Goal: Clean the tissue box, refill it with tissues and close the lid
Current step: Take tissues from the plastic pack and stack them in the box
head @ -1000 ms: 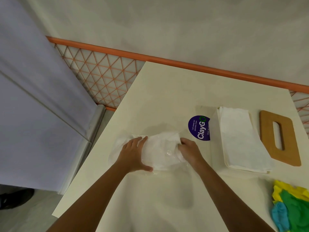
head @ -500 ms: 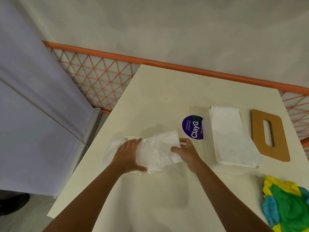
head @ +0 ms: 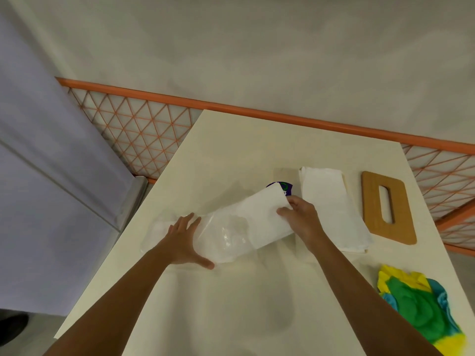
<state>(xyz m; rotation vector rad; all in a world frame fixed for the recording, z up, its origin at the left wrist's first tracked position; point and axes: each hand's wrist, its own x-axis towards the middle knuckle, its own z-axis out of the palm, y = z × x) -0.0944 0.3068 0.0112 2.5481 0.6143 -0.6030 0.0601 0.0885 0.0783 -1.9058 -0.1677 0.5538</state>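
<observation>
Plastic wrapper (head: 221,238) under spread L hand (head: 183,244), R hand (head: 301,220) pinching tissue stack (head: 266,217) edge

Tissue pack (head: 267,217) left of tissue box (head: 345,183); lid (head: 403,214) right of box; cloths (head: 416,307) nearest.

Dim, soft light; wide-angle edge distortion.
</observation>
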